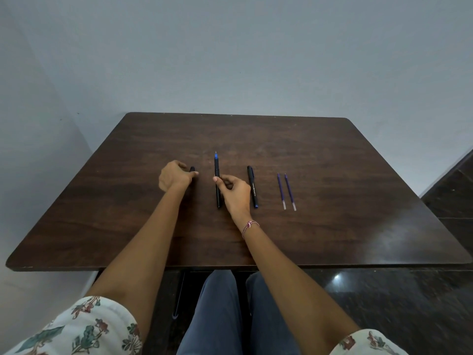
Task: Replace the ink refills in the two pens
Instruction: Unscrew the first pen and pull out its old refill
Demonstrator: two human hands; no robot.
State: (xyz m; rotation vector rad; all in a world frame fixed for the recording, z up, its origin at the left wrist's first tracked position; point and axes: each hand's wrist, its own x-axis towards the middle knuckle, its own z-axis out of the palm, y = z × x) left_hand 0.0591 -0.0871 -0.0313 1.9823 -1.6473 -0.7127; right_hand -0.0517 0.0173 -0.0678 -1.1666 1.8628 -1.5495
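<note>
On the dark wooden table my right hand pinches an uncapped black pen by its middle; the pen's blue tip points away from me. My left hand grips a small black piece, apparently the pen's cap, just left of that pen. A second black pen, capped, lies to the right of my right hand. Further right, two purple ink refills lie side by side, parallel to the pens.
A grey wall stands close behind the table's far edge and along its left side. Dark glossy floor shows to the right and below. My knees sit under the table's near edge.
</note>
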